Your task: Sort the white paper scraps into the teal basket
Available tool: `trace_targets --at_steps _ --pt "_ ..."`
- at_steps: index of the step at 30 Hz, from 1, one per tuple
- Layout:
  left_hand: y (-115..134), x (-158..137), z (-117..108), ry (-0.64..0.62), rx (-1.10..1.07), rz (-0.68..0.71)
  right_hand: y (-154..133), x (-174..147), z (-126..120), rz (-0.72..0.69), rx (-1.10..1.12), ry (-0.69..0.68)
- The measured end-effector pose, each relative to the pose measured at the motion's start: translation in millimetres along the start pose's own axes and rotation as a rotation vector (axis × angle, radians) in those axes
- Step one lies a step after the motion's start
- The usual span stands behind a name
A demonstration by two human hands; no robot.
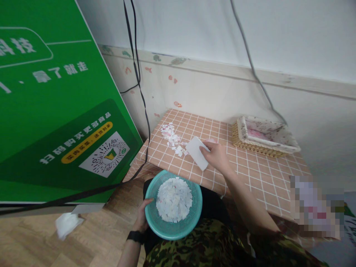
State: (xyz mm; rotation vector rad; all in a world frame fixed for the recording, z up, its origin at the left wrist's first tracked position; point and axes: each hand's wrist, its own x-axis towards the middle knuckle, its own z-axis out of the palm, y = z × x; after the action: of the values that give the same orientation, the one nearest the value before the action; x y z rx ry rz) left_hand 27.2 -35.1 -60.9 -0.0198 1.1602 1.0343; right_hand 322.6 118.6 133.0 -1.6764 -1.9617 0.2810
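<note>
My left hand (144, 214) grips the rim of a teal plastic basket (197, 222), which I hold below the front edge of the table. A heap of small torn white paper pieces (174, 200) lies inside it. Over the tabletop, my right hand (216, 155) is closed on a flat white rectangular card (197, 152), thumb on its upper face. Just left of the card are loose paper scraps (170, 134), strewn over the checked cloth. Part of a pinkish-white piece shows behind my right hand.
A tan checked cloth (250, 174) covers the table against the wall. At its back right stands a lined wicker basket (264, 135). A green printed cabinet (83, 92) rises at the left, with black cables (143, 104) hanging before it. A white plastic bag (68, 224) lies on the floor.
</note>
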Motion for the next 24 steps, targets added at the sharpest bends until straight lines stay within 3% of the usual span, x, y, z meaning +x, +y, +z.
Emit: trace_targets --at_steps 4,9,14,24 --pt "0 0 -1 -0.005 -0.005 0.000 -2 -3 -3 0.052 0.008 0.017" --pt "0 1 -2 -0.030 -0.010 -0.008 -4 -4 -2 -0.017 0.024 -0.074" --pt "1 0 0 -0.017 -0.007 0.008 2 -12 -6 0.075 0.043 0.057" --pt "0 0 0 -0.018 -0.004 0.000 -1 -22 4 0.085 0.010 0.015"
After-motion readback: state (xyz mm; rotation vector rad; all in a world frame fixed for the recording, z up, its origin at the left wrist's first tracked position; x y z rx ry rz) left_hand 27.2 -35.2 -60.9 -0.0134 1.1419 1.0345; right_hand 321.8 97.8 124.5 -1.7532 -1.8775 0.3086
